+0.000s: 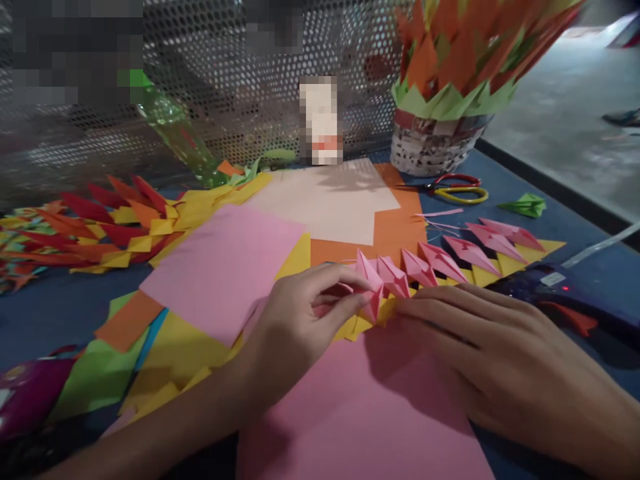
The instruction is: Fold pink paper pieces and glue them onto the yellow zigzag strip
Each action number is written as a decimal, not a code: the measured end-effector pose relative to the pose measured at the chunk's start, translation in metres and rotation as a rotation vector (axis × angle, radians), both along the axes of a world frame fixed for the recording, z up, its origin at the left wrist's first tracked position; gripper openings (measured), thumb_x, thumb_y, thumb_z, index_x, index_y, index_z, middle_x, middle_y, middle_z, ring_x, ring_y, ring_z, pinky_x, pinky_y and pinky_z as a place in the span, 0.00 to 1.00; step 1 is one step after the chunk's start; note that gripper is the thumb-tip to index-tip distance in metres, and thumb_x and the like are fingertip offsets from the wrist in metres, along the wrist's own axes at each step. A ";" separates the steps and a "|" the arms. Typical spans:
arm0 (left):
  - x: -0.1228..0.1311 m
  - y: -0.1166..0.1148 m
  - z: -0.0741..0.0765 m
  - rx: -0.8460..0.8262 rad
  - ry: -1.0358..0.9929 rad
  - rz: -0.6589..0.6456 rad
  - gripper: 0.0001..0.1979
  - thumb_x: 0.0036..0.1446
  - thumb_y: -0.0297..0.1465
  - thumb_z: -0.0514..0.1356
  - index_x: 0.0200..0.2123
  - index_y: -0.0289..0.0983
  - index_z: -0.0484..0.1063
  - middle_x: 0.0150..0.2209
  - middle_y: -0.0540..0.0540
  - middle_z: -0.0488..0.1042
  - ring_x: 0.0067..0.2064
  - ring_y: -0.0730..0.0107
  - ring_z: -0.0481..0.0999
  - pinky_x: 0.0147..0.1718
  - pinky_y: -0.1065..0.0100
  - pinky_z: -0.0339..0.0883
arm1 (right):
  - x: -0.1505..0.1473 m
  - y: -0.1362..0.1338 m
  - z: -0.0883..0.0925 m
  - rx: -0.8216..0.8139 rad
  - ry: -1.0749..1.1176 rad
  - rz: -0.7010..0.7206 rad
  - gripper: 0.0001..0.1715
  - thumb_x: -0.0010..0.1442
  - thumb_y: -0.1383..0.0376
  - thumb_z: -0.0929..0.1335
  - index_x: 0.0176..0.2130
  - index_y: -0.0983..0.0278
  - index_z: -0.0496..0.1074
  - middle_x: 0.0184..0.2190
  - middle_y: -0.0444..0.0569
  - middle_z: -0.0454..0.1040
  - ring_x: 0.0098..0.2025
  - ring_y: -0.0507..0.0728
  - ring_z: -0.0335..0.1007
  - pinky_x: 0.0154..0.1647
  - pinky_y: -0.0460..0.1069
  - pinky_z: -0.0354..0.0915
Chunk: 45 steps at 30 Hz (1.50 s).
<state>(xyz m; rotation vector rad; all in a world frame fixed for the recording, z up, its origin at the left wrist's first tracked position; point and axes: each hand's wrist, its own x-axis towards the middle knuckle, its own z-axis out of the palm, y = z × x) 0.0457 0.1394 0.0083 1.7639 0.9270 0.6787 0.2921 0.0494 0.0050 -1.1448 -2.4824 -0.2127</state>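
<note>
My left hand [300,313] pinches the near end of a chain of folded pink paper pieces [430,260] that sits on folded yellow pieces [505,263]. My right hand [490,347] lies beside it, fingers stretched flat and pressing on the yellow edge at the chain's end. Both hands rest over a large pink sheet [360,407] on the blue table [50,307].
More paper sheets lie about: pink [225,267], orange [395,227], pale [330,200], green [95,380]. A red, orange and yellow folded chain [100,227] sits left. Scissors [457,188], a green folded piece [525,205], a paper-filled basket [440,133], a green bottle [175,127] and mesh wall stand behind.
</note>
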 end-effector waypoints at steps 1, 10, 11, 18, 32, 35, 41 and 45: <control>0.000 0.000 0.000 0.021 0.028 0.007 0.02 0.70 0.32 0.67 0.43 0.43 0.82 0.43 0.52 0.84 0.46 0.70 0.83 0.47 0.72 0.76 | 0.000 0.000 -0.001 -0.010 0.006 0.004 0.22 0.64 0.76 0.62 0.51 0.65 0.78 0.53 0.49 0.83 0.50 0.61 0.80 0.51 0.58 0.73; 0.002 0.003 -0.005 0.074 0.095 0.002 0.03 0.70 0.29 0.67 0.40 0.41 0.82 0.40 0.55 0.85 0.42 0.75 0.82 0.44 0.74 0.72 | -0.005 0.002 0.000 -0.095 0.042 -0.015 0.18 0.60 0.78 0.62 0.42 0.58 0.71 0.41 0.44 0.81 0.43 0.59 0.80 0.43 0.57 0.73; 0.003 0.003 -0.005 0.070 0.093 -0.003 0.04 0.69 0.28 0.67 0.39 0.40 0.82 0.39 0.55 0.85 0.42 0.76 0.81 0.44 0.75 0.72 | -0.005 0.002 -0.001 -0.097 0.047 -0.018 0.18 0.59 0.77 0.62 0.42 0.58 0.71 0.42 0.44 0.82 0.43 0.58 0.80 0.43 0.57 0.73; 0.004 0.002 -0.008 0.168 0.139 -0.025 0.04 0.68 0.27 0.69 0.38 0.40 0.81 0.38 0.57 0.83 0.40 0.78 0.79 0.42 0.74 0.69 | -0.001 0.001 -0.002 -0.090 0.041 -0.020 0.21 0.62 0.77 0.60 0.47 0.58 0.72 0.49 0.44 0.84 0.44 0.57 0.80 0.42 0.57 0.71; 0.004 0.001 -0.020 0.467 0.248 -0.038 0.03 0.71 0.25 0.66 0.41 0.38 0.78 0.39 0.53 0.80 0.43 0.72 0.76 0.45 0.64 0.67 | -0.002 0.007 -0.009 -0.096 -0.064 0.032 0.30 0.62 0.79 0.61 0.60 0.62 0.71 0.59 0.46 0.79 0.59 0.62 0.73 0.57 0.59 0.71; 0.003 0.001 -0.015 0.526 0.281 -0.012 0.04 0.74 0.27 0.63 0.44 0.39 0.79 0.46 0.48 0.78 0.48 0.68 0.77 0.49 0.63 0.70 | 0.000 0.007 -0.012 -0.101 -0.055 0.025 0.31 0.63 0.79 0.61 0.61 0.61 0.71 0.60 0.44 0.77 0.60 0.60 0.71 0.63 0.57 0.67; -0.010 -0.009 -0.010 0.844 0.372 -0.307 0.13 0.76 0.27 0.58 0.59 0.33 0.76 0.59 0.42 0.80 0.61 0.56 0.77 0.63 0.53 0.72 | 0.000 0.009 -0.012 -0.111 -0.044 0.027 0.23 0.66 0.76 0.61 0.56 0.60 0.71 0.57 0.47 0.77 0.56 0.60 0.72 0.56 0.55 0.69; -0.014 -0.020 -0.018 0.992 0.456 -0.284 0.19 0.75 0.31 0.62 0.63 0.28 0.73 0.61 0.41 0.80 0.64 0.57 0.77 0.66 0.56 0.72 | -0.001 0.008 -0.006 -0.119 -0.017 -0.037 0.21 0.68 0.75 0.60 0.55 0.60 0.70 0.56 0.49 0.78 0.53 0.58 0.74 0.52 0.52 0.69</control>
